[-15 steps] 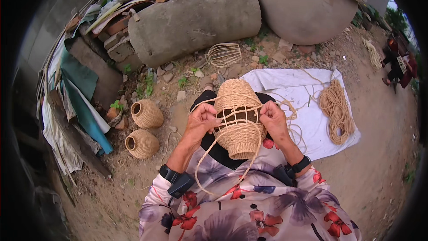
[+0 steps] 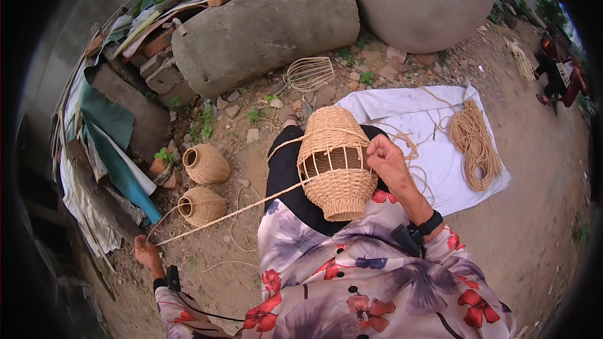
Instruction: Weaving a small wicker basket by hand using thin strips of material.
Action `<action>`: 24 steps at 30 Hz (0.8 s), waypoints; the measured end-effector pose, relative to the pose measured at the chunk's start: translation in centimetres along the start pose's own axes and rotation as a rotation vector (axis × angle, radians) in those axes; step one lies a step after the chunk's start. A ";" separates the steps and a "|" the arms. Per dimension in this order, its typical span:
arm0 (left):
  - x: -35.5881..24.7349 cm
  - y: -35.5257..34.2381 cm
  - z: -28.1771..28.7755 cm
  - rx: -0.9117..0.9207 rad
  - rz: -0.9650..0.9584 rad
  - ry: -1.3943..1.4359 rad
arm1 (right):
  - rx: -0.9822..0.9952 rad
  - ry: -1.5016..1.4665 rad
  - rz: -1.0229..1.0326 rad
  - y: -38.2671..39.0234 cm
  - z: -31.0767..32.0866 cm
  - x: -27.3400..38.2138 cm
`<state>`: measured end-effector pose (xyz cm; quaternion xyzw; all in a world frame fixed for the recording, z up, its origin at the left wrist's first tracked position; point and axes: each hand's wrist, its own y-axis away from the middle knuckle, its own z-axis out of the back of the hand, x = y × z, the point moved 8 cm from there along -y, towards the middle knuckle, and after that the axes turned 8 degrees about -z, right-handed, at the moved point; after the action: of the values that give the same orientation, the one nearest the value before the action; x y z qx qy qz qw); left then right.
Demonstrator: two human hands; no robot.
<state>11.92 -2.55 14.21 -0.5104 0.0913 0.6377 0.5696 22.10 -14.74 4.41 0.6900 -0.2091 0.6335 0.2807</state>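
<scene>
A partly woven basket (image 2: 336, 196) rests on my lap, its narrow woven neck toward me and bare ribs showing in a band across its middle. From that band a straw-coloured cord (image 2: 232, 213) runs taut to the lower left. Far out at that end, my left hand (image 2: 148, 255) is closed on the cord. My right hand (image 2: 388, 162) grips the basket's right side at the open ribs, fingers bent against it. A second strand crosses the basket's far woven part and hangs off to the left.
Two finished small baskets (image 2: 207, 164) lie on the dirt at left. A coil of cord (image 2: 475, 144) sits on a white sheet (image 2: 433, 176) at right. Ahead are a bare rib frame (image 2: 309, 74) and a concrete cylinder (image 2: 267, 31). Another person (image 2: 561, 75) sits far right.
My left hand has left the basket and swung out to the lower left, drawing the loose loop of cord straight. My right hand stays at the basket's right side.
</scene>
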 end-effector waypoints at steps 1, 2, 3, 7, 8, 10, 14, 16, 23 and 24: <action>-3.6 -4.1 -3.9 0.062 -0.085 0.092 | -0.004 -0.007 0.000 0.1 0.2 0.0; -4.9 -5.5 -5.2 0.086 -0.119 0.132 | 0.017 -0.025 -0.018 0.1 0.1 0.0; -5.4 -6.1 -5.3 0.085 -0.113 0.151 | 0.039 -0.043 -0.037 0.0 -0.1 -0.1; 4.5 3.7 4.6 -0.040 0.204 0.052 | 0.014 0.001 -0.010 -0.3 1.0 -0.5; 11.4 11.6 12.9 -0.169 0.441 -0.101 | 0.011 0.010 -0.012 -0.1 0.8 -0.1; 16.6 22.1 23.0 -0.458 0.799 0.056 | 0.022 0.020 -0.019 0.0 0.5 -0.3; 12.6 16.9 14.7 -0.397 0.657 0.495 | 0.036 -0.007 -0.030 -0.3 0.0 -0.8; 9.8 12.7 10.4 -0.285 0.567 0.480 | 0.029 0.000 -0.048 0.1 0.0 -0.5; 9.2 10.7 3.3 -0.180 0.561 0.245 | 0.021 -0.024 -0.053 0.1 -0.1 -0.5; 9.3 10.5 3.4 -0.205 0.481 0.169 | 0.030 -0.043 -0.018 0.0 -0.1 -0.5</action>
<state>3.00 2.20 3.87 -0.5805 0.1921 0.7156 0.3377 21.96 -14.69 3.93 0.7095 -0.1991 0.6192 0.2713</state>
